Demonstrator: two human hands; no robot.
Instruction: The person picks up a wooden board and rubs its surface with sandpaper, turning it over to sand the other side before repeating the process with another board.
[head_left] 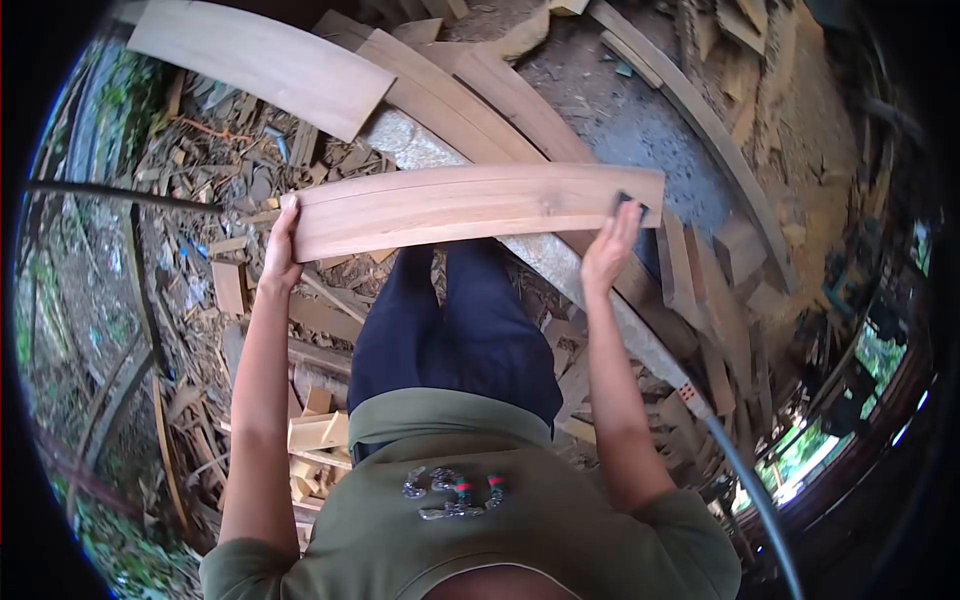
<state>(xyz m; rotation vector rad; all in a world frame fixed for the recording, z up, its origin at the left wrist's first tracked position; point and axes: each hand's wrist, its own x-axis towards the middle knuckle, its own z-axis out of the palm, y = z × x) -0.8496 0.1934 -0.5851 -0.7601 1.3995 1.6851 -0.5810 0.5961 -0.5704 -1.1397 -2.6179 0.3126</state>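
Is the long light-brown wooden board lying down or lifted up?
Lifted up: the left hand and right hand hold the ends of the long light-brown wooden board, above dark trousers.

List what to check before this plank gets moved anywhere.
1. Left hand grip on the plank: ok, wrapped round its left end.
2. Right hand grip: ok, fingers over the near edge close to the right end.
3. Plank off the ground: ok, held across in front of the legs, roughly level.
4. Footing: cannot tell, the feet are hidden behind the plank.
5. Ground around the legs: not ok, offcuts lie scattered on both sides.
6. Space below the plank: not ok, a grey beam runs slantwise under it.
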